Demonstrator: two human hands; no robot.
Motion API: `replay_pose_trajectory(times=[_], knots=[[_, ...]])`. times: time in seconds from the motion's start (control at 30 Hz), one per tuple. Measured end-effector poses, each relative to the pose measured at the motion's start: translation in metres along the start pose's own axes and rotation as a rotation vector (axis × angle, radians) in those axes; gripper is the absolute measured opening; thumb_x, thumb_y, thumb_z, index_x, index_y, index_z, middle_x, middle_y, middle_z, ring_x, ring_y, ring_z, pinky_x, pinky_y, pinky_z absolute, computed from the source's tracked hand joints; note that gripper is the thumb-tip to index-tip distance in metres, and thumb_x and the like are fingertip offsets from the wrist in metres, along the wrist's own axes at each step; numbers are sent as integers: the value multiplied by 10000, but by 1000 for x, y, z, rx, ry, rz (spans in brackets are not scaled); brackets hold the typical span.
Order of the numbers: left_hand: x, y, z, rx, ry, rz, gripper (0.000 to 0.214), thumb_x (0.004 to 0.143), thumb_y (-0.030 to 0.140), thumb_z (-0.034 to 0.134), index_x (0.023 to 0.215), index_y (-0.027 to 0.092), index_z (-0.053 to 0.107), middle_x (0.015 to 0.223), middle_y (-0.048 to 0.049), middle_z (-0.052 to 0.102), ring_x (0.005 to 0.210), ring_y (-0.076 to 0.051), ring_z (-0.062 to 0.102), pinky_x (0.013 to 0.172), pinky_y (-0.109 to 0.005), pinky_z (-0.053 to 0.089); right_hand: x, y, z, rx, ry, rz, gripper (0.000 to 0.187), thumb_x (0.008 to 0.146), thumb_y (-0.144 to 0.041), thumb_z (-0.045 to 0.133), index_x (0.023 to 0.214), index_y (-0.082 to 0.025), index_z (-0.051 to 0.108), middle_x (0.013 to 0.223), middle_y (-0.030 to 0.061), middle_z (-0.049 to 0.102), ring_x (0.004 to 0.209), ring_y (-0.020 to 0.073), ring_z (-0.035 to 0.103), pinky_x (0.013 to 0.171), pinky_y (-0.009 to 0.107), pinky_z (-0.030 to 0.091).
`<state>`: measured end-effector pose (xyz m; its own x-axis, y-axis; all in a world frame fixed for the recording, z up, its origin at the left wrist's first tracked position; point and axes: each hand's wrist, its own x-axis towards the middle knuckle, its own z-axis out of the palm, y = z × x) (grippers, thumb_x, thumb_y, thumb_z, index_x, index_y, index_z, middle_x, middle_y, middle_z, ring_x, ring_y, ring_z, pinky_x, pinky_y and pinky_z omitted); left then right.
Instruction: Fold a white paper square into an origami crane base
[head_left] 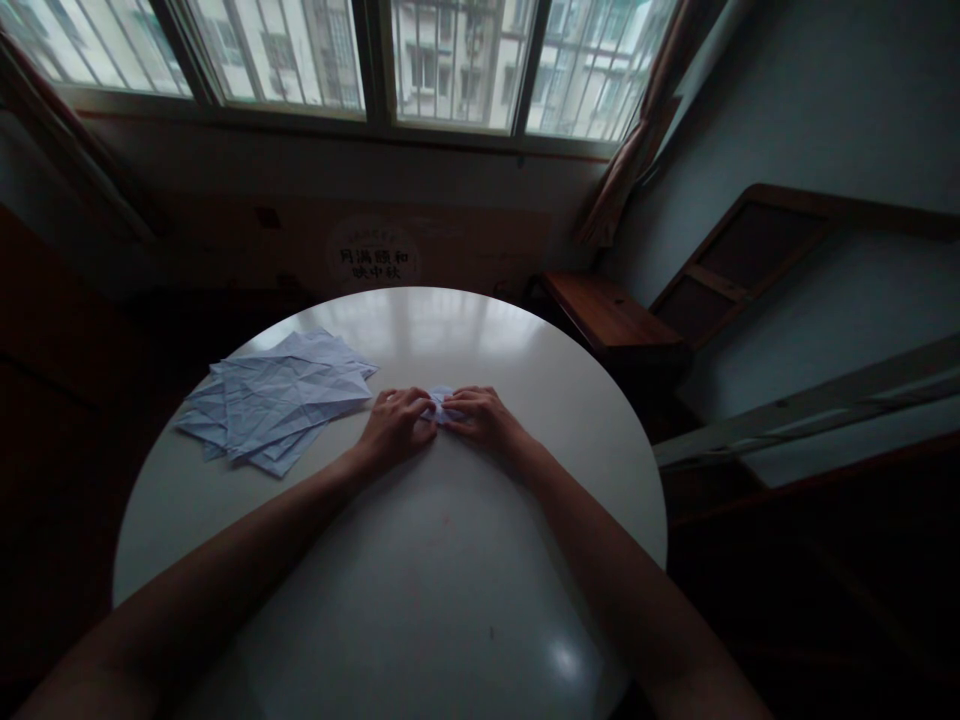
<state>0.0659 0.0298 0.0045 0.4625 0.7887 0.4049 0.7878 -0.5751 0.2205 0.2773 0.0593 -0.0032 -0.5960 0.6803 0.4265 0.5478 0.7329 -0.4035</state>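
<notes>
A small folded piece of pale paper (439, 401) lies on the round white table (420, 590), near its middle. My left hand (394, 424) and my right hand (484, 414) meet over it, fingers curled and pinching its edges from either side. Most of the folded paper is hidden under my fingers. To the left lies a loose stack of creased white paper sheets (279, 402), a short way from my left hand.
A brown wooden stool or side table (611, 318) stands beyond the table's right edge. Wooden frames (750, 260) lean against the right wall. A window (337, 55) and a curtain (637, 140) are at the back.
</notes>
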Motion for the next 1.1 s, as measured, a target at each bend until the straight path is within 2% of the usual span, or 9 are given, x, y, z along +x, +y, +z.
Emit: replay_pose_trajectory(times=[0.13, 0.47, 0.7, 0.83, 0.97, 1.1], knots=[[0, 0, -1, -23, 2, 17, 203, 836, 364, 618, 977, 224, 660, 1046, -59, 670, 988, -242, 614, 934, -414, 409, 0, 2, 2, 14, 20, 12, 233, 800, -376, 720, 1004, -267, 749, 1062, 78, 722, 1035, 214, 639, 951, 377, 405], [1, -3, 4, -85, 1, 86, 141, 898, 281, 540, 939, 212, 656, 994, -58, 671, 921, -203, 628, 867, -362, 455, 0, 8, 6, 33, 34, 37, 106, 828, -312, 697, 898, -277, 769, 1022, 66, 730, 987, 197, 647, 914, 364, 430], [2, -3, 4, -22, -21, 52, 193, 952, 250, 453, 981, 210, 639, 962, -66, 679, 902, -201, 631, 852, -361, 432, 0, 8, 9, 78, 52, 60, 147, 887, -284, 622, 938, -237, 751, 982, 65, 728, 952, 180, 640, 895, 330, 428], [2, -3, 5, -19, -22, 28, 245, 930, 168, 454, 1099, 224, 622, 1017, -67, 682, 947, -211, 629, 873, -369, 427, 0, 6, 8, 63, 51, 73, 170, 878, -240, 630, 1015, -243, 732, 964, 62, 721, 940, 184, 628, 889, 333, 414], [0, -5, 6, -22, -26, 61, 300, 893, 109, 480, 1089, 252, 655, 1020, -55, 678, 948, -213, 627, 867, -374, 426, 0, 5, 7, 67, 59, 88, 226, 866, -184, 631, 1068, -247, 712, 963, 60, 716, 940, 188, 623, 885, 339, 414], [0, -5, 5, -43, -15, 75, 251, 881, 139, 527, 1024, 257, 696, 1040, -50, 682, 957, -210, 628, 871, -373, 428, -1, 7, 9, 86, 73, 65, 195, 827, -138, 662, 961, -253, 743, 963, 47, 720, 943, 187, 625, 899, 347, 414]])
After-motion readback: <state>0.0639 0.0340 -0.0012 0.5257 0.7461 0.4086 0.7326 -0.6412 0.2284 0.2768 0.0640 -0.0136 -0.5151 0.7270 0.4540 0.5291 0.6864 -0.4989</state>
